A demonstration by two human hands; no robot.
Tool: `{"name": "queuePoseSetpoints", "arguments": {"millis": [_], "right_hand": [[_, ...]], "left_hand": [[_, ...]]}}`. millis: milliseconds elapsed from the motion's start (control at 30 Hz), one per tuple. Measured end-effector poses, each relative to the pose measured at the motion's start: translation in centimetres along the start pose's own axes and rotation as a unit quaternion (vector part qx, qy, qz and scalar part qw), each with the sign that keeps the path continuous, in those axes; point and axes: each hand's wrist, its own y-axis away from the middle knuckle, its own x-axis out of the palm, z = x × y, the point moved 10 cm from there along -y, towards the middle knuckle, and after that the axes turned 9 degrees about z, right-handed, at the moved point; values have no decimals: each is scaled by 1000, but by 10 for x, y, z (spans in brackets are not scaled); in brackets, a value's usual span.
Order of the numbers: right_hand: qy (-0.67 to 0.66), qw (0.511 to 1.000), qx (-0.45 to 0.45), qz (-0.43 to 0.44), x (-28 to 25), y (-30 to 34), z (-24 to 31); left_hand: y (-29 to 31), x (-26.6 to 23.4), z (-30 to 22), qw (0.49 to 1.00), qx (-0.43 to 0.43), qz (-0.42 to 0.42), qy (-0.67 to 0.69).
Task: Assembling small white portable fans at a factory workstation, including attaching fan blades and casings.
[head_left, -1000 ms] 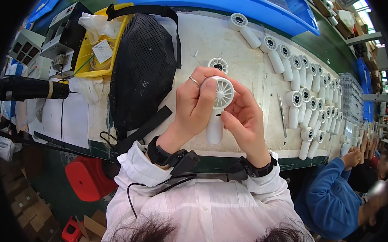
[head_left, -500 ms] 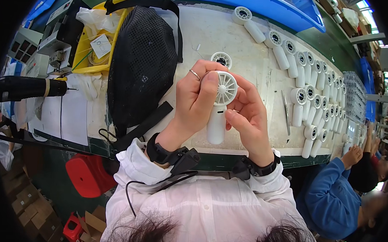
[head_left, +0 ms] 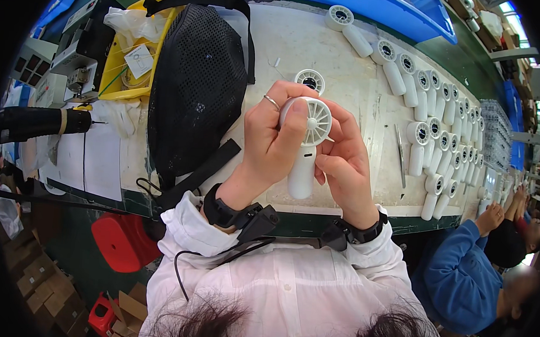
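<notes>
A white handheld fan (head_left: 301, 177) is held upright over the bench, its round grille facing up and a small dark slot in its neck. My left hand (head_left: 270, 135) is closed round the fan's head, the thumb lying on the grille's left rim. From the right, my right hand (head_left: 348, 163) curls about the same fan, its thumb tip beside the neck and its other fingers partly hidden behind the head. A thin pale sliver shows between the grille and these fingers; I cannot make out what it is. Just beyond my hands, another white fan (head_left: 310, 81) lies partly hidden.
Rows of white handheld fans (head_left: 418, 135) lie on the right, with tweezers (head_left: 401, 156) beside them. A black mesh bag (head_left: 197, 91), a yellow bin (head_left: 109, 74) and a black electric screwdriver (head_left: 43, 124) are on the left. A blue-sleeved person (head_left: 462, 279) sits at right.
The fan's head has turned slightly in my hands. My right thumb has shifted a little on the neck, and a pale sliver now shows beside the grille.
</notes>
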Motion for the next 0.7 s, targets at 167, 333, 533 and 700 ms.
{"name": "queuePoseSetpoints", "arguments": {"millis": [167, 333, 533, 700], "right_hand": [[-4, 1000, 11, -8, 1, -2, -1], [24, 999, 13, -19, 1, -2, 0], [6, 1000, 5, -15, 3, -3, -3], [-4, 1000, 1, -13, 2, -1, -2]], "left_hand": [[-1, 0, 0, 1000, 0, -3, -2], [-1, -1, 0, 1000, 9, -5, -13], [-1, -2, -2, 999, 19, -12, -34], [-1, 0, -3, 999, 23, -8, -34]]}}
